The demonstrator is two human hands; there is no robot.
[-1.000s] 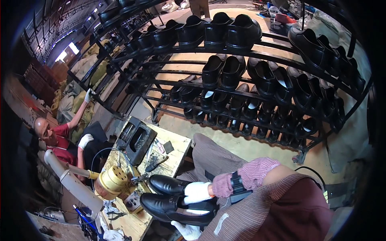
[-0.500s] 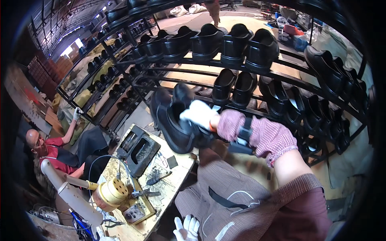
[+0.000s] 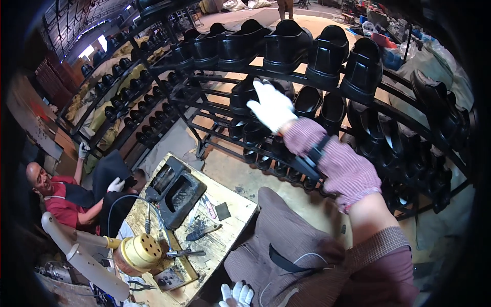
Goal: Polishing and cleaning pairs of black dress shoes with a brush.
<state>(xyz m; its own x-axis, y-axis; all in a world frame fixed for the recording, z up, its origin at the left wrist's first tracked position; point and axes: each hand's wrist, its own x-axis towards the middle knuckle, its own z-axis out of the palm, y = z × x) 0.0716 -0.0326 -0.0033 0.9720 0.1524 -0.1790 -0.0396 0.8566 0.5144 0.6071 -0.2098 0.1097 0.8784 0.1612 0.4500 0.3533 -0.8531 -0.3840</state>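
Note:
My right hand, in a white glove, reaches out to the middle shelf of the rack with its fingers stretched and apart. Just behind its fingers stands a black shoe, partly covered by the hand; whether they touch I cannot tell. Right of the hand, more black shoes sit on the same shelf. Low in the view, my left hand, also white-gloved, lies near my lap beside the bench, fingers up and spread, holding nothing. The lower edge cuts it off.
A wooden workbench bears a black mould-like block, a brush, pliers and a yellow round lamp-like head. Black metal racks hold several rows of shoes. Another person sits at the left.
My right hand has moved up and away from me to the shelf. The black shoes it held over the bench's edge have left its grip; a shoe now stands on the shelf by it.

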